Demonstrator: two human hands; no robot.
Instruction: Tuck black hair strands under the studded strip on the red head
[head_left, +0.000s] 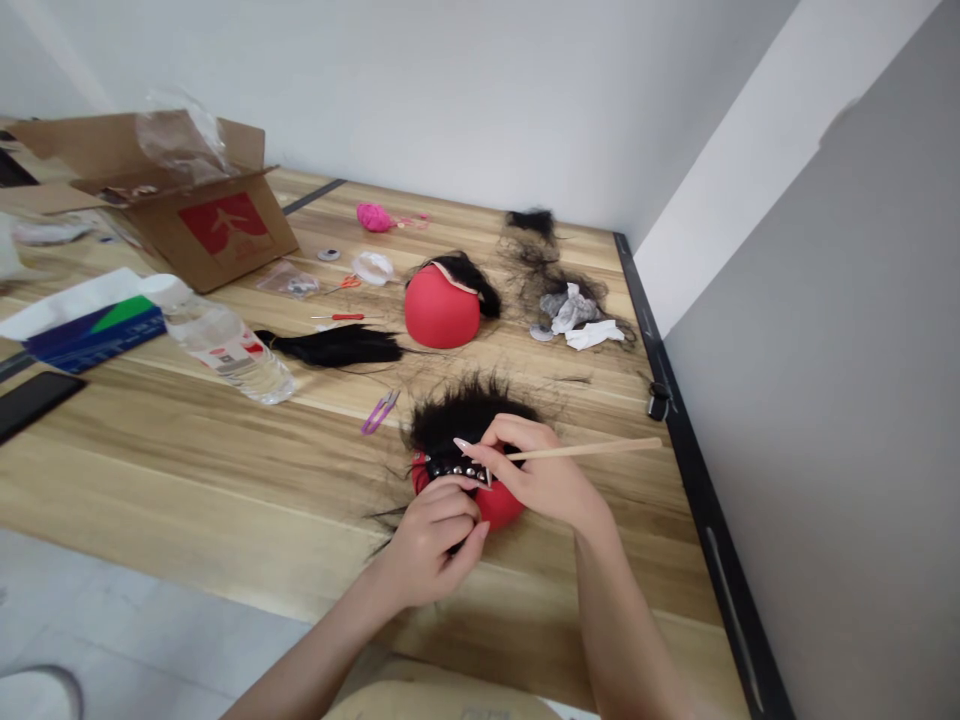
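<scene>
A red dome (504,506) with black hair (469,408) standing up from its far side lies on the table in front of me. Across it runs a black band with shiny round studs (452,470). My left hand (439,530) has its fingers curled on the dome's near edge beside the band, gripping it there. Between the thumb and fingers of my right hand (536,465) is a thin pale wooden stick (600,448). Its outer end points right; the working end, by the studs, is partly covered by my fingers.
Purple thread snips (380,411) lie just left of the hair. Beyond are a second red dome (442,308), a black hair bundle (337,346) and a water bottle (229,345). A cardboard box (217,235) stands back left; loose hair and crumpled tissue (574,308) lie back right, near the wall.
</scene>
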